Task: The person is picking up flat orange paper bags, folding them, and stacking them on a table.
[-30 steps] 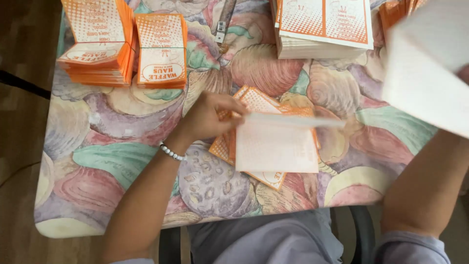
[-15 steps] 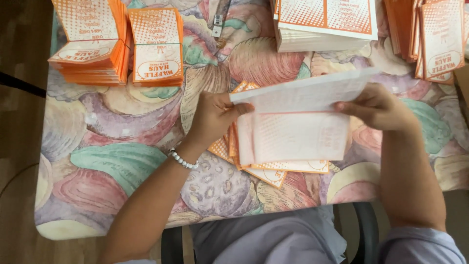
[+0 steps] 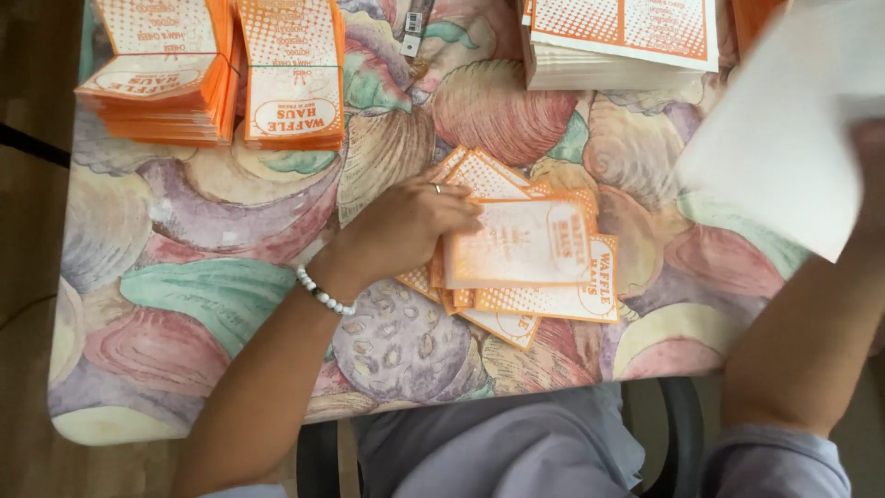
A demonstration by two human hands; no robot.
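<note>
The left hand [image 3: 406, 221] lies flat on the left end of the bags [image 3: 525, 254], in the middle of the bench [image 3: 184, 277]. The right hand [image 3: 871, 175], far right, holds a white sheet [image 3: 784, 157] up high.

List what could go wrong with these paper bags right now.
1. The loose pile is fanned unevenly under the left hand; a nudge may scatter it.
2. The white sheet lifted by the right hand could brush the top stack.
3. The orange stacks sit near the table edge and might tip off.
</note>
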